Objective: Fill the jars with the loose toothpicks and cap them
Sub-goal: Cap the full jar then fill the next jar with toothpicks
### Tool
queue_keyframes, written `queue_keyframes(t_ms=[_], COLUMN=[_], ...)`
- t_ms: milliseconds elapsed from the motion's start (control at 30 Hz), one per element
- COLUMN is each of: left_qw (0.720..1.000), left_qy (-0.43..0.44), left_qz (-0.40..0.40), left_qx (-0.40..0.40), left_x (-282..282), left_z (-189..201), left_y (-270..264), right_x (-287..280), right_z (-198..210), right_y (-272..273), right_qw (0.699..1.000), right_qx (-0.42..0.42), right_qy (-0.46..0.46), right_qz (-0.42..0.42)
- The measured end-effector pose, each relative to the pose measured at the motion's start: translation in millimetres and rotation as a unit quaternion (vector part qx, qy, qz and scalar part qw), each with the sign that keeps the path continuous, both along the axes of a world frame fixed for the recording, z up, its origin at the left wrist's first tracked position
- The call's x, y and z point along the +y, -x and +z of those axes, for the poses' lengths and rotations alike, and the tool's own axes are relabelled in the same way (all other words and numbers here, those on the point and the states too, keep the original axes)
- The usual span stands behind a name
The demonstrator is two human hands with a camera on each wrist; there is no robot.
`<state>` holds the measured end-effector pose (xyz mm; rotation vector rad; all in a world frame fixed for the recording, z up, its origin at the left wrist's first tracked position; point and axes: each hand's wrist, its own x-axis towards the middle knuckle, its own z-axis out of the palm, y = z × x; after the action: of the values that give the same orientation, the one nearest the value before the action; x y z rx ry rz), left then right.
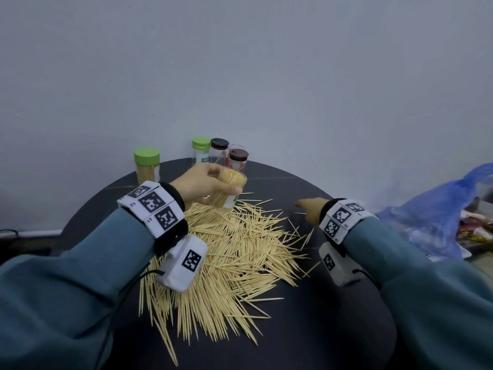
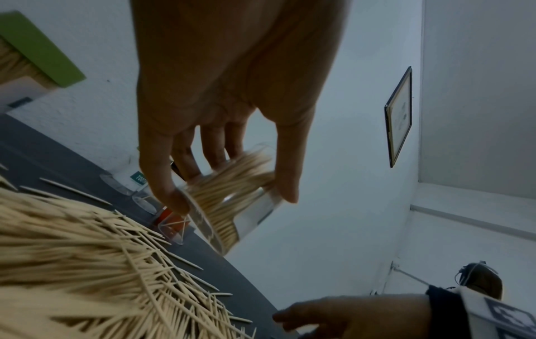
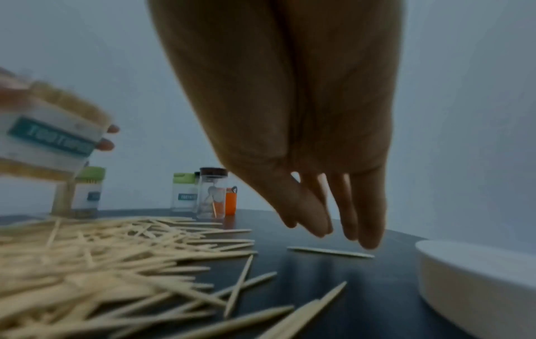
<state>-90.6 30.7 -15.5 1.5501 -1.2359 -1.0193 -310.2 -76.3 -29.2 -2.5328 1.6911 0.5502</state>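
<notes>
1. Left hand (image 1: 202, 184) curled round an uncapped jar (image 1: 229, 192), thumb on one side and fingers (image 2: 214, 146) on the other; grip holding the jar tilted, lifted above the far edge of the toothpick pile (image 1: 229, 252).
2. Jar packed full of toothpicks, tips showing at its open mouth; white label with a teal band on its side (image 3: 51, 137).
3. Right hand (image 1: 310, 210) held over the dark round surface (image 1: 333, 329) to the right of the pile, fingers (image 3: 368, 220) straight and close together, pointing down; grip loose, holding nothing.
4. Single toothpick (image 3: 330, 251) lying flat just below those fingertips, apart from the pile.
5. Loose toothpicks heaped across the middle of the surface, with strays at the right edge of the heap.
6. At the back near the wall: a filled jar with a green cap (image 1: 147, 164) at left; farther right a second green-capped jar (image 1: 200, 152) and two clear jars with dark lids (image 1: 219, 152) (image 1: 238, 158) standing close together.
7. Blue plastic bag (image 1: 440, 209) off the right side of the surface.
8. Framed picture (image 2: 400, 117) hanging on the wall, seen in the left wrist view.
</notes>
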Motion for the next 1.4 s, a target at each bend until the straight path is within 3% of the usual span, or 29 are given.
queue_keyframes(t_ms=[133, 500, 733, 900, 1133, 1333, 1400], left_qw=[1.000, 1.000, 1.000, 1.000, 0.999, 0.996, 0.993], left_qy=[0.000, 0.012, 0.013, 0.007, 0.014, 0.023, 0.031], left_qz=[0.004, 0.004, 0.010, 0.012, 0.030, 0.090, 0.116], left_qx=[-0.005, -0.007, -0.018, -0.017, -0.011, 0.010, 0.012], left_x=[0.8, 13.9, 23.0, 24.7, 28.4, 45.6, 52.9], left_z=[0.8, 7.7, 9.9, 9.5, 12.8, 18.3, 19.8], left_y=[-1.5, 0.9, -3.7, -5.1, -17.0, -46.4, -57.8], right_x=[3.0, 54.3, 69.1, 69.5, 57.3, 63.1, 72.8], right_z=[-13.7, -7.1, -7.0, -6.3, -6.4, 2.2, 6.1], right_y=[0.2, 19.5, 48.4, 40.7, 7.4, -40.5, -64.9], right_qw=[0.997, 0.998, 0.988, 0.993, 0.999, 0.989, 0.974], right_qx=[0.069, 0.035, 0.151, 0.116, -0.020, -0.060, -0.094], right_qy=[-0.021, -0.030, -0.035, 0.002, -0.035, 0.049, 0.027], right_qz=[0.003, 0.038, -0.001, 0.006, -0.005, 0.126, 0.207])
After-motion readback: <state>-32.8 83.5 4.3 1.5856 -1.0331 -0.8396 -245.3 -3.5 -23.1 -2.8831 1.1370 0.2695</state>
